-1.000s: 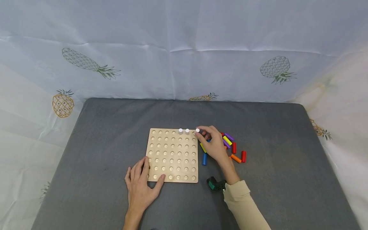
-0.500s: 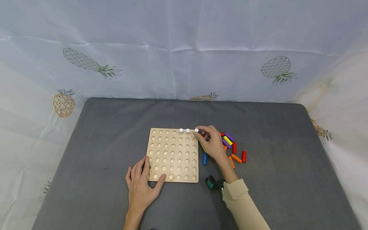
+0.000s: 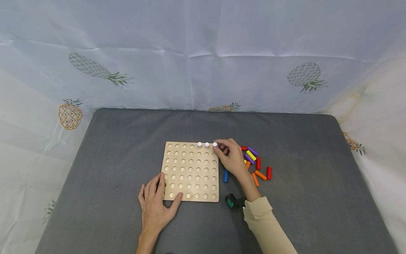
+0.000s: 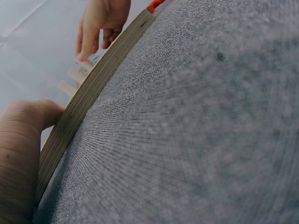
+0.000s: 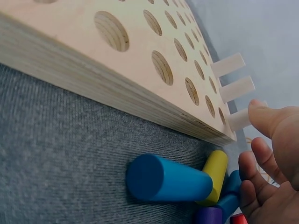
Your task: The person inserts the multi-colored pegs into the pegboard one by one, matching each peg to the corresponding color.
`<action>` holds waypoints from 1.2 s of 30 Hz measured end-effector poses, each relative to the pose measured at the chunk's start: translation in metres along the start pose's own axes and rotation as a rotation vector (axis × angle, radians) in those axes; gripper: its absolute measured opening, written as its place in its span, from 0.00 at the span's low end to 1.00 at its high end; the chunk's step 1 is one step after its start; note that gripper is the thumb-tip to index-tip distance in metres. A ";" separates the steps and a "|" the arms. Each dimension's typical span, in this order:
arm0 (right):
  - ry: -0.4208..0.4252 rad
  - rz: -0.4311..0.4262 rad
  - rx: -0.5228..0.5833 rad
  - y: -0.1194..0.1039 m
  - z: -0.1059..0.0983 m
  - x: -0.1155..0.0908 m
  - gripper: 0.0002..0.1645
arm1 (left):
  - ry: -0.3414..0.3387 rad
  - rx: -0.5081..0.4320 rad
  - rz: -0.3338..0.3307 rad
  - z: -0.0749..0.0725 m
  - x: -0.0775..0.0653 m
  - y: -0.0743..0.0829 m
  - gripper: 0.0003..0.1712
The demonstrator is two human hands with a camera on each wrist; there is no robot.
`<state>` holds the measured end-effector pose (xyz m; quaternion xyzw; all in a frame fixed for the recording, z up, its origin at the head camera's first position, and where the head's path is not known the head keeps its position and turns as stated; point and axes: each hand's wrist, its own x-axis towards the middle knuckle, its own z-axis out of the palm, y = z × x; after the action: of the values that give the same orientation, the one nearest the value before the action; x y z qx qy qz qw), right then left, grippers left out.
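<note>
At the far right corner of the board (image 3: 193,182), upright at the last hole of the far row: a white peg (image 3: 215,145), long axis roughly square to the board's face. Parallel to two other white pegs (image 3: 207,145), standing farther left along the board's far edge. Lower end at the mouth of the corner hole or already inside; cannot tell how deep.

Closest to the right hand (image 3: 233,158), and in fact pinched there between thumb and forefinger, with the remaining fingers bent beyond the board's right edge. Well apart, at the board's near left corner: the left hand (image 3: 155,206), gripping nothing, fingers along the left edge and thumb at the near edge, apparently as a steadying touch. By judgement, peg against corner hole as the deciding relation, within reach of the right hand alone.

Just beside the board's right edge, roughly parallel to it: a blue peg (image 3: 226,175) lying flat. Farther right of the board, at mixed angles: red pegs (image 3: 258,163), orange pegs (image 3: 260,175), purple pegs (image 3: 249,159) and yellow pegs (image 3: 251,155). Near the board's near right corner, at the right wrist: a black-and-green device (image 3: 234,201), then a beige sleeve (image 3: 266,225). Under the board, a grey table (image 3: 120,158); well beyond, a pineapple-print curtain (image 3: 247,84).
</note>
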<state>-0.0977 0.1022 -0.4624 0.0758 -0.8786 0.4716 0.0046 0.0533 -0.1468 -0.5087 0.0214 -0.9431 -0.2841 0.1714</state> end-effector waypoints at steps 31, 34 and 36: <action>0.027 -0.031 -0.013 -0.002 -0.002 -0.003 0.17 | -0.016 -0.011 -0.019 -0.002 0.001 0.001 0.52; 0.045 -0.039 -0.019 -0.004 -0.003 -0.006 0.18 | -0.016 -0.009 -0.017 -0.002 0.001 0.001 0.52; 0.054 -0.034 -0.033 -0.005 -0.004 -0.009 0.18 | -0.016 -0.005 -0.016 -0.002 0.001 0.001 0.52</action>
<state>-0.0885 0.1042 -0.4570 0.0780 -0.8844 0.4587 0.0377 0.0529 -0.1470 -0.5062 0.0263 -0.9435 -0.2881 0.1617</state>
